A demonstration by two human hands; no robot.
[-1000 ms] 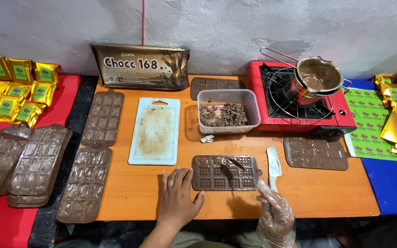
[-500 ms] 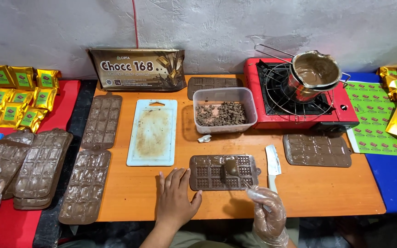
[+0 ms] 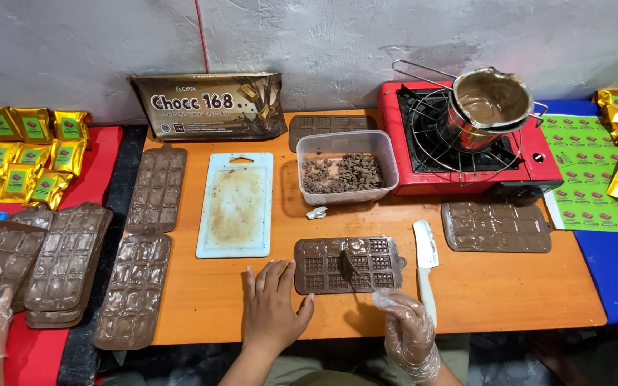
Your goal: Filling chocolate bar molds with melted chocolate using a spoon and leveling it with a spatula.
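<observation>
Nearest, the bare left hand [image 3: 272, 311] lies flat and open on the orange table [image 3: 509, 286], grasping nothing, just left of the chocolate mould [image 3: 316, 266]. Beside it the gloved right hand [image 3: 407, 330] pinches a spoon [image 3: 352, 266] whose chocolate-coated end rests on the mould's middle. A white knife [image 3: 425, 251] lies just right of the mould. Farther back stand a cutting board [image 3: 236, 204], a tub of chocolate pieces [image 3: 345, 166] and a pot of melted chocolate [image 3: 490, 104] on a red stove [image 3: 538, 154]
</observation>
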